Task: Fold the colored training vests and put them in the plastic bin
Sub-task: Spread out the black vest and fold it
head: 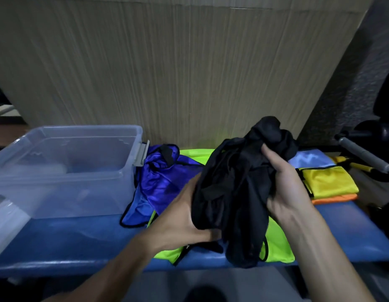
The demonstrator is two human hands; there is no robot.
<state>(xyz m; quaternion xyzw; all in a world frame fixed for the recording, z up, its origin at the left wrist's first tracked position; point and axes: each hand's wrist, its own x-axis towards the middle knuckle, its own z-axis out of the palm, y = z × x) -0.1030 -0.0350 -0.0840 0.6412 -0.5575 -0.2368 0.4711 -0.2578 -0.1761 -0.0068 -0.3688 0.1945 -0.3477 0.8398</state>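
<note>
A crumpled black vest (237,188) hangs bunched in the air above the blue bench. My left hand (185,212) grips its lower left side and my right hand (285,184) holds its upper right part, thumb curled over the cloth. Under it lies a neon green vest (276,245), spread flat. A blue vest (158,184) lies rumpled to the left, beside the clear plastic bin (124,171), which looks to hold no vests. A folded yellow vest (330,180) rests on an orange one (333,199) at the right, with a light blue vest (309,160) behind them.
The blue padded bench (80,234) carries everything; its front edge runs low across the view. A clear lid (6,216) lies at the far left. A grey-handled bar (363,158) and dark equipment stand at the right. A wood-grain wall (167,73) backs the bench.
</note>
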